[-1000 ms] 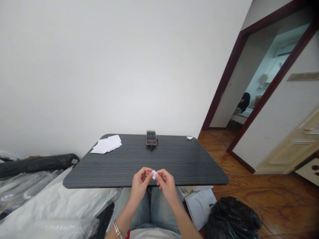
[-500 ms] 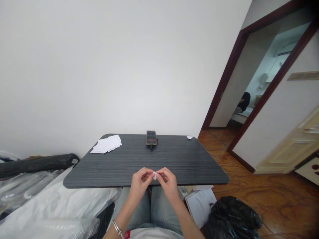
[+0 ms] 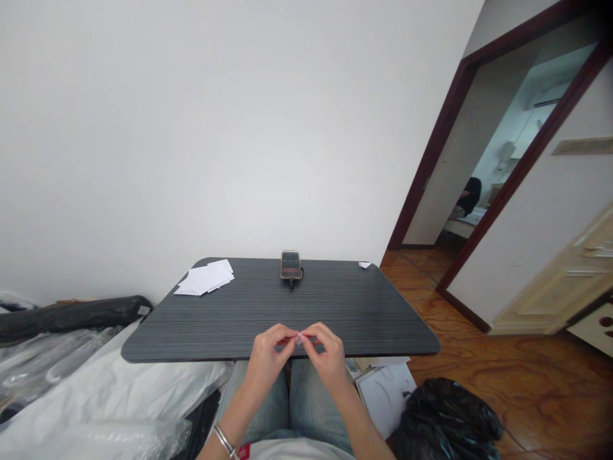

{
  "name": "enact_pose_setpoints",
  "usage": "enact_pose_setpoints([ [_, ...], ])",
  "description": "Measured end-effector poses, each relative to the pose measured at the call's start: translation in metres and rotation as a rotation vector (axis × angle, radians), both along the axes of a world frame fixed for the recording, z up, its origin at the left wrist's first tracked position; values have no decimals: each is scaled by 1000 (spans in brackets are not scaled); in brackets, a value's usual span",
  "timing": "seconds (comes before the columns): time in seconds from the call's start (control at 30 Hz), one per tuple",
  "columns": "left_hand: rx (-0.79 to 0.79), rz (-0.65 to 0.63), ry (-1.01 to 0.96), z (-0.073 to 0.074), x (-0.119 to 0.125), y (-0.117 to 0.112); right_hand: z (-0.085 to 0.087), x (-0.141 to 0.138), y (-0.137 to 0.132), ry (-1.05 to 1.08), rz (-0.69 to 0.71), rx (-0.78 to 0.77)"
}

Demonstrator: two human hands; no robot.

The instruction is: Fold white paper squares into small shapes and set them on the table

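Right now our left hand pinches a tiny scrap of white paper with our right hand, just over the near edge of the dark table. The scrap sits midway between both hands, its long axis hidden.

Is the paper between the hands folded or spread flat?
Probably folded: the white paper shows only as a small tip pinched between the left hand and right hand.

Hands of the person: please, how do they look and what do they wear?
The left hand and right hand are bare, without gloves, and no sleeve covers the forearms. A silver-coloured metal bracelet sits on the left forearm.
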State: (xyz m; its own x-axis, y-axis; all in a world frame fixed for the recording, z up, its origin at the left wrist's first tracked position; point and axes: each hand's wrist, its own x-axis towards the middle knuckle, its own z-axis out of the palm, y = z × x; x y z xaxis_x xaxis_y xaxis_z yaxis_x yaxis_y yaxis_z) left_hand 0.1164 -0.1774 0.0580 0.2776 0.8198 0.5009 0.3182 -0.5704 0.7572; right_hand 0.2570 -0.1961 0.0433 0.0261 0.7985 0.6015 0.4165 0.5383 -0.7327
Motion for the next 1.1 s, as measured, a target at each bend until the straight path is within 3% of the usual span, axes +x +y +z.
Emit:
enact_pose_setpoints([
  [0.23,17,9,64,0,2,-1,1,1,0,-62,12,20],
  [0.53,-40,-6,9,-3,3,0,-1,0,0,-15,15,49],
  [0.97,-237,-29,-392,-16,2,6,-17,-1,10,430,102,-118],
  [1.1,-269,-61,-502,-19,2,7,-12,0,7,389,100,-70],
])
